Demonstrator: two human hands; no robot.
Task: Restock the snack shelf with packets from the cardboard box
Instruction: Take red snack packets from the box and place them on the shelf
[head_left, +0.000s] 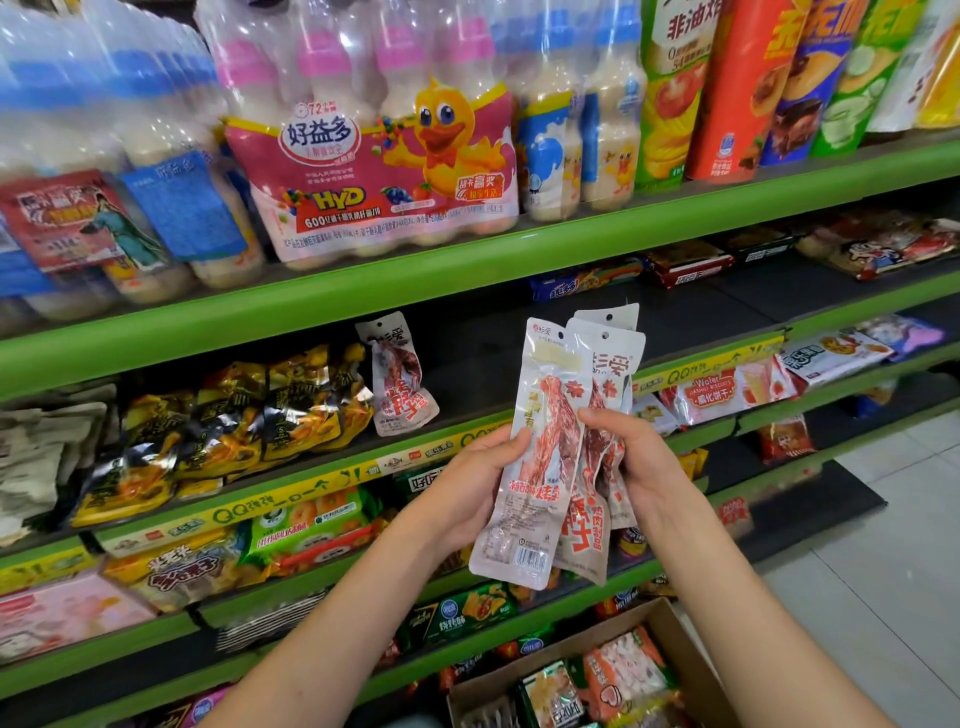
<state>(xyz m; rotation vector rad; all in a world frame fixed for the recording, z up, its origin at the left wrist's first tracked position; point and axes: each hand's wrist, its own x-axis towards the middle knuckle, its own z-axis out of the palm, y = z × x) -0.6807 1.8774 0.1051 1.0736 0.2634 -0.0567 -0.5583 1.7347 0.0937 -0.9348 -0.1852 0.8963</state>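
In front of the shelves I hold up a fan of white meat-snack packets (550, 415) with red print. My left hand (470, 480) grips the front packet from the left, thumb on its face. My right hand (631, 457) grips the packets behind from the right. One matching packet (397, 374) stands propped on the second green shelf (332, 475), beside a dark bare stretch of shelf. The open cardboard box (670, 629) sits low at the bottom right with mixed snack packets inside.
Yellow-and-black snack bags (223, 426) crowd the shelf left of the propped packet. Bottled drink multipacks (374, 156) and crisp tubes (727, 88) fill the top shelf. Wafer and biscuit packs (727, 389) lie to the right. Pale floor tiles (893, 530) show at the right.
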